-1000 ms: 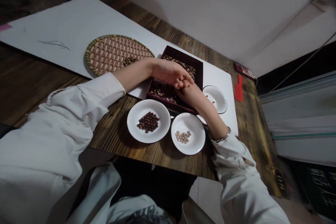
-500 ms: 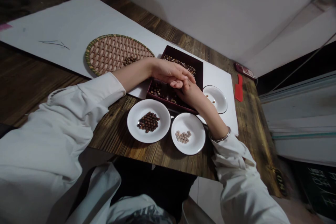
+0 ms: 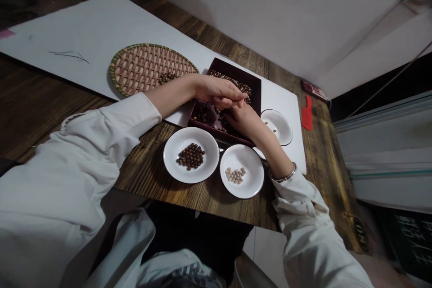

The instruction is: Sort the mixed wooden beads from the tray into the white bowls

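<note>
Over the dark red box point(image 3: 258, 99) of mixed small beads point(image 3: 232, 82), my two hands meet. My left hand point(image 3: 219, 89) is closed, its fingers curled and its thumb along the top; whatever it holds is hidden. Against its fingertips, my right hand point(image 3: 245, 120) is bent and closed, with most of its fingers hidden and no held item visible. In front of the box stand a white bowl point(image 3: 211, 168) with dark brown beads point(image 3: 191, 156) and a white bowl point(image 3: 251, 189) with pale beads point(image 3: 235, 175). A third white bowl point(image 3: 284, 131) on the right holds a few small beads.
A round woven tray point(image 3: 135, 69) with brown beads point(image 3: 166, 77) lies left of the box on a white board point(image 3: 91, 22). Dark thin strands point(image 3: 69, 55) rest on the board. A red comb-like piece point(image 3: 307, 114) and a phone-like object point(image 3: 313, 90) lie at the right.
My left hand's fingers have curled in, and its thumb has come down over them. My right hand has shifted only slightly. The bowls and box stay put.
</note>
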